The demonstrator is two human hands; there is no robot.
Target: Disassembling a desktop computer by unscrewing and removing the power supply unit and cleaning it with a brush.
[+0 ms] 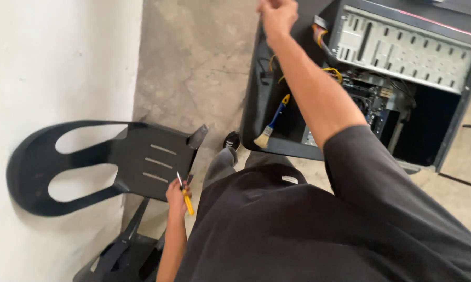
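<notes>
My left hand [177, 197] is low at the left and grips a yellow-handled screwdriver [185, 197], its thin shaft pointing up beside the seat of a black plastic chair [115, 162]. My right arm stretches across to the top edge of the view. There my right hand [278, 14] is curled into a fist over the edge of an open black computer case [457, 104]. The frame edge cuts off whatever the fist may hold. A small brush with a blue and yellow handle [271, 124] lies inside the case on its black panel.
A perforated metal drive cage [403, 49], a motherboard [371, 96] and yellow cables [332, 73] show inside the case. A white wall [52, 62] stands at the left beside a bare concrete floor [193, 62]. My dark shoe [232, 140] rests near the case.
</notes>
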